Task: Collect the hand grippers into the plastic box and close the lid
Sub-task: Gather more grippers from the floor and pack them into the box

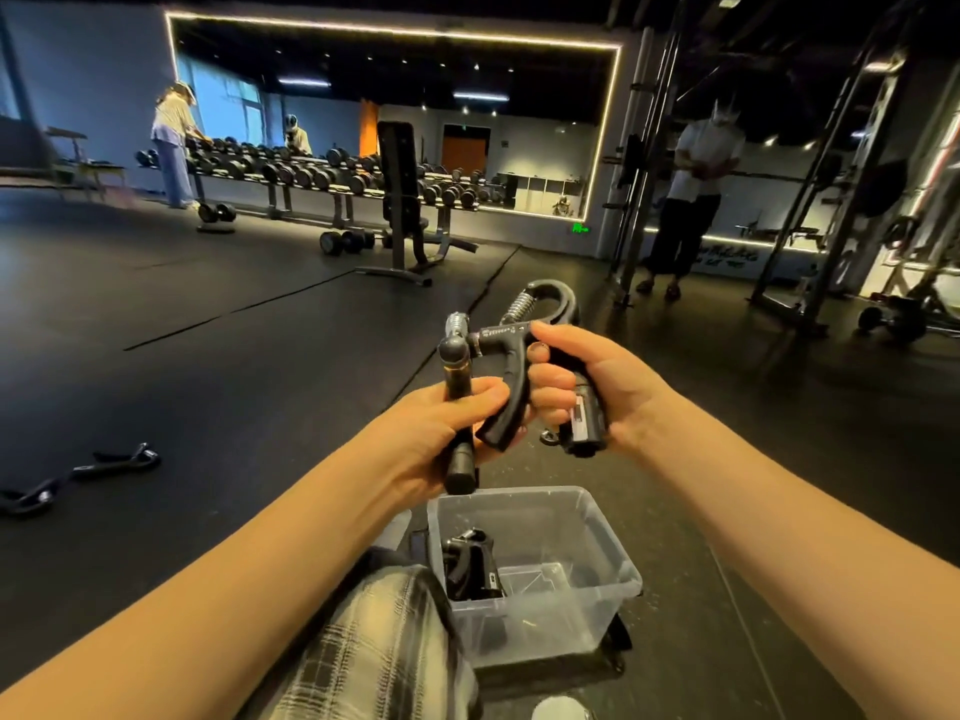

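Head view: left hand (pixel 436 428) curled round the handle of one hand gripper (pixel 457 366), right hand (pixel 597 376) curled round a second hand gripper (pixel 504 402), both held just above the open plastic box (pixel 613 537) on the floor (pixel 260 381). A third gripper (pixel 472 563) lies inside at the left wall, two more grippers (pixel 117 459) lie well apart to the left, and no lid is identifiable. Handling, as judged: rigid, light and sprung, best held by one handle; the box mouth is wide, its rim thin, with open room above.

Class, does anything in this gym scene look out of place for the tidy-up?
Yes: two floor grippers lie loose on the mat at left, well apart from the plastic box, which holds just one gripper.
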